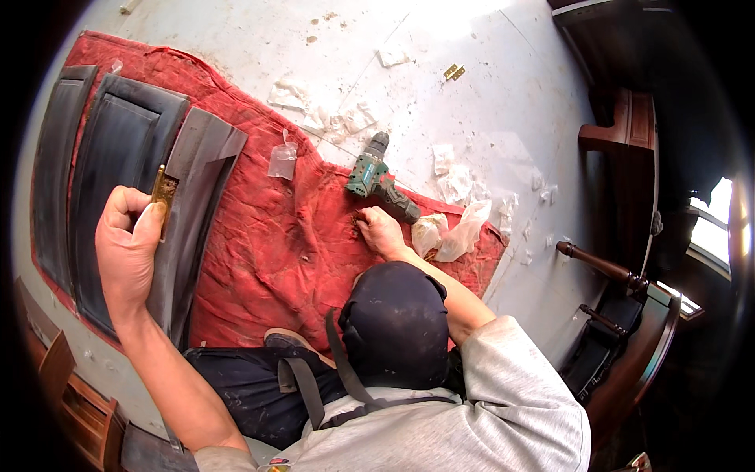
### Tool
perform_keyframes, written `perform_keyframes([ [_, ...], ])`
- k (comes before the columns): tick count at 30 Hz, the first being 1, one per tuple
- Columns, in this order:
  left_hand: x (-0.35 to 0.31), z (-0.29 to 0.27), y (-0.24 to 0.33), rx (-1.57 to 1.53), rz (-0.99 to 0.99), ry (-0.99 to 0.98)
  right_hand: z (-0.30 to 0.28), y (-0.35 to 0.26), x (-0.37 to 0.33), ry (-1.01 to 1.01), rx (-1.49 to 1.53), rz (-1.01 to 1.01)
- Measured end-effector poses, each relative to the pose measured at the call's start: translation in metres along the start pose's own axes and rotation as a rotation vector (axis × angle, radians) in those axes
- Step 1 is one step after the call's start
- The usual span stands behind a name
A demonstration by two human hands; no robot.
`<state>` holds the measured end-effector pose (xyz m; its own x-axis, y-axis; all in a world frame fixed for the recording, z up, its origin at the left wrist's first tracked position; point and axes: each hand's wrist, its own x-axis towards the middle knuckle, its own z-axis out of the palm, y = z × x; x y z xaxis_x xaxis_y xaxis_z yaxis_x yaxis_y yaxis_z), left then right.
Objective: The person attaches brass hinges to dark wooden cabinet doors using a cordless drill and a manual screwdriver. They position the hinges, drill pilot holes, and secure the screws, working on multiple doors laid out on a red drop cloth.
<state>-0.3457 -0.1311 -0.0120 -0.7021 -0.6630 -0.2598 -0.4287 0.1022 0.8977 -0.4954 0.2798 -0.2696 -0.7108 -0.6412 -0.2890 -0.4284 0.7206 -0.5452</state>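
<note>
In the head view, the brass hinge point(166, 187) is at the left edge of the rightmost dark panel point(206, 149), on the left side of the red cloth point(259, 267). It should handle as light, stiff and somewhat slippery; grip by the leaf edges. The left hand point(130, 244) pinches it between thumb and bent forefinger. The right hand point(381, 234) reaches down at the cloth, near the drill point(366, 173), fingers curled; whether they grasp anything cannot be determined.
</note>
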Motion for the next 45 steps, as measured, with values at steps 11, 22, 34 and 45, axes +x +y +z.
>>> perform_keyframes([
  [11, -0.008, 0.010, 0.014, -0.009, 0.015, 0.058, -0.037, -0.012, -0.001, -0.175, 0.441, 0.412],
  [22, -0.008, 0.012, 0.022, -0.065, 0.016, -0.003, -0.224, -0.163, 0.075, -0.139, 0.820, 0.227],
  [34, -0.009, 0.010, 0.019, 0.069, 0.106, 0.038, -0.213, -0.345, 0.101, -0.307, 0.347, -0.432],
  [45, -0.009, 0.005, 0.027, 0.100, 0.102, 0.000, -0.198, -0.369, 0.128, -0.413, 0.054, -0.437],
])
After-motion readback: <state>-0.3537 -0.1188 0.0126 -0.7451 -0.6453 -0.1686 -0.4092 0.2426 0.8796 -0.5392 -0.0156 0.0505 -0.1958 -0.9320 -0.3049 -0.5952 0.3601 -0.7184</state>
